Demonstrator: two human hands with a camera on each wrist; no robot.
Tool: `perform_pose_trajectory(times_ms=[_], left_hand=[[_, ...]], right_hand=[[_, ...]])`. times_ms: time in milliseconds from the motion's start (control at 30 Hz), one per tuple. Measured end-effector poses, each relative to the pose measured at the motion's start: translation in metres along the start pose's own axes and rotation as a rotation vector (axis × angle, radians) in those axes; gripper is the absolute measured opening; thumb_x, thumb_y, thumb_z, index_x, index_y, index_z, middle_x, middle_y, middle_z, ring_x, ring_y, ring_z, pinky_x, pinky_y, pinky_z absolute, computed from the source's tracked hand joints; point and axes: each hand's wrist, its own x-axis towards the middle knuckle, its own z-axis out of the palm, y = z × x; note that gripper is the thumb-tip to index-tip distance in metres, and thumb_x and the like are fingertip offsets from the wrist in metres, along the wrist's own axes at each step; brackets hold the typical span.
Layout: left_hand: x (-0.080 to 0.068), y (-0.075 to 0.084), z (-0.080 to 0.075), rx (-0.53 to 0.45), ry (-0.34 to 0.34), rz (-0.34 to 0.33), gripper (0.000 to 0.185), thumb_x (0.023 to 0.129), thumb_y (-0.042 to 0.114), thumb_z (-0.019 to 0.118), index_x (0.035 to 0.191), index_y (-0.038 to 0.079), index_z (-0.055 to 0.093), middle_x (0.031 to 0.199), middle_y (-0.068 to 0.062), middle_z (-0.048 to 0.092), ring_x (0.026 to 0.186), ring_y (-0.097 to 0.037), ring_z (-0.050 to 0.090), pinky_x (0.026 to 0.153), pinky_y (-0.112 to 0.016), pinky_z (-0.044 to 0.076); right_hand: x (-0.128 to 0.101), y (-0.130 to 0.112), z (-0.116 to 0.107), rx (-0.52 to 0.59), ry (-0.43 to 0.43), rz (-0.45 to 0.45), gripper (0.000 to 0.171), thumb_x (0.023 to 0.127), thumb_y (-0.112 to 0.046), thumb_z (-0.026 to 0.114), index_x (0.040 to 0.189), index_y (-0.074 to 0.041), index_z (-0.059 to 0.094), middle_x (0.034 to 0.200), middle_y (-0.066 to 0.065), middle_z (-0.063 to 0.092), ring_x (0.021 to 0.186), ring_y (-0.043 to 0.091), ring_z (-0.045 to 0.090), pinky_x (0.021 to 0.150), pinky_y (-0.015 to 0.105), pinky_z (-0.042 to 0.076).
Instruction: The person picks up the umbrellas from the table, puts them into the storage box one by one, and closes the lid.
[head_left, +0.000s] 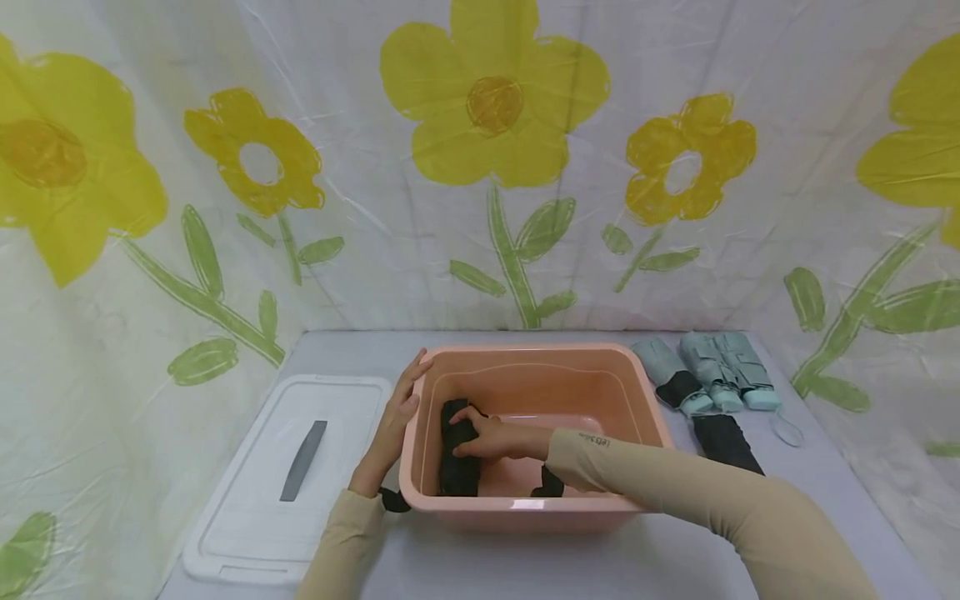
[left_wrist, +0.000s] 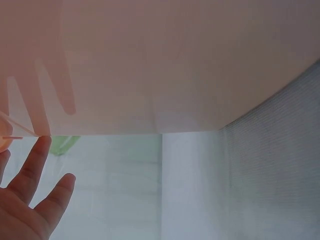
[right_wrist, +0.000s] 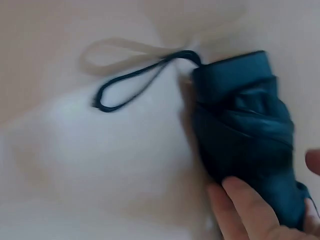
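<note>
A salmon-pink plastic basin (head_left: pixel 570 367) stands mid-table. Along its inner left wall lies a folded black umbrella (head_left: pixel 459 479). The right hand (head_left: pixel 491 437) reaches in and grips the umbrella, with thumb and fingers on opposite sides. In the right wrist view the umbrella (right_wrist: pixel 245 125) looks dark teal, and its wrist loop (right_wrist: pixel 132 82) lies loose on the basin floor. The left hand (head_left: pixel 393 421) rests against the basin's left rim. In the left wrist view its fingers are straight and spread, with a fingertip at the edge of the basin wall (left_wrist: pixel 150 75).
A white lid (head_left: pixel 247 467) with a grey handle (head_left: pixel 303 462) lies left of the basin. Several folded light-blue umbrellas (head_left: pixel 716 367) lie to the right, near a black item (head_left: pixel 727 442) partly hidden by the right sleeve. A flower-painted curtain (head_left: pixel 360 250) hangs behind the table.
</note>
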Motion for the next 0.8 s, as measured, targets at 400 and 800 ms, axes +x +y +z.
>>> perform_pose_trajectory(times_ms=[400, 800], left_hand=[[0.001, -0.002, 0.000, 0.006, -0.003, -0.010, 0.049, 0.095, 0.006, 0.026, 0.143, -0.002, 0.028, 0.154, -0.019, 0.009, 0.141, -0.038, 0.006, 0.102, -0.069, 0.011], [0.000, 0.000, 0.001, 0.006, 0.009, -0.013, 0.048, 0.095, 0.005, 0.025, 0.142, -0.004, 0.028, 0.153, -0.021, 0.010, 0.141, -0.040, 0.007, 0.102, -0.069, 0.012]], right_hand=[[-0.002, -0.014, -0.022, 0.138, -0.280, 0.119, 0.055, 0.093, -0.019, 0.056, 0.139, -0.015, 0.027, 0.138, 0.018, 0.026, 0.100, 0.036, 0.060, 0.089, 0.046, 0.048], [-0.016, -0.028, -0.044, -0.094, -0.298, 0.024, 0.049, 0.095, -0.025, 0.053, 0.138, -0.007, 0.035, 0.142, 0.016, 0.032, 0.108, 0.034, 0.057, 0.088, 0.040, 0.049]])
